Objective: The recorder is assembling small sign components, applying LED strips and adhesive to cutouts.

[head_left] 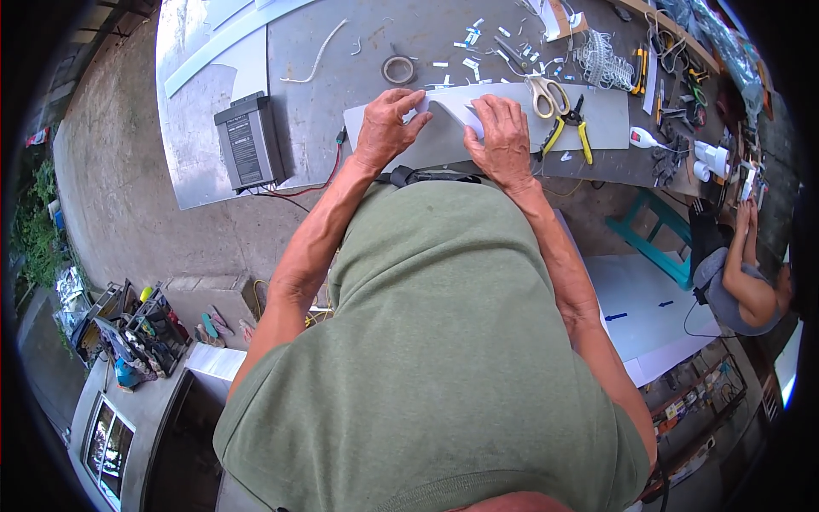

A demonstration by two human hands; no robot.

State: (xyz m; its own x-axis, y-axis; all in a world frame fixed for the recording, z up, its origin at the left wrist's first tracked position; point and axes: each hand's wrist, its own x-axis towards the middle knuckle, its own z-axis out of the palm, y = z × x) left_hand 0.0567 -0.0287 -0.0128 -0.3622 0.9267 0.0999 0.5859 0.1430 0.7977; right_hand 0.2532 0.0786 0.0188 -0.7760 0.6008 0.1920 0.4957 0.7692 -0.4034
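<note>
At the near edge of the metal table, both my hands are at a small, thin white piece (pixel 457 107) that looks bent or folded. My left hand (pixel 391 128) pinches its left end between thumb and fingers. The fingers of my right hand (pixel 502 139) are curled over its right end. Beneath them lies a flat light-grey panel (pixel 597 119). Right of my right hand, scissors with pale handles (pixel 548 96) and yellow-handled wire strippers (pixel 565 135) rest on this panel. A roll of tape (pixel 397 69) sits just beyond my left hand.
A dark box-shaped battery (pixel 248 142) with wires stands at the left on the metal table (pixel 324 51). Small white scraps (pixel 472 64) and coiled white cord (pixel 604 61) lie farther back. A green stool (pixel 653 230) and another person (pixel 742 273) are at the right.
</note>
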